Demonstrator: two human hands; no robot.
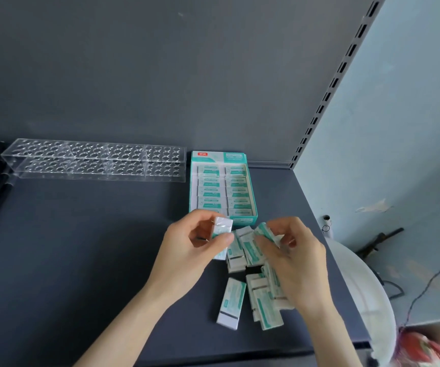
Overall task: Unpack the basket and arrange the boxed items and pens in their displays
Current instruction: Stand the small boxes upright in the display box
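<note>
Two hands work just in front of the display carton (pixel 213 157): our left hand (pixel 189 247) pinches one box (pixel 222 228), and our right hand (pixel 297 260) grips another box (pixel 266 231). Loose boxes (pixel 262 305) lie further from the carton, nearer us. We judge that filling the carton is under way. Next, each held box needs aligning with the packed rows.

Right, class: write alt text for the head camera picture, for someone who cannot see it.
The left hand pinches one teal box and the right hand grips a second box, above a pile of such boxes on a dark shelf. Behind stand a carton with rows of them and an empty clear pen rack.
</note>
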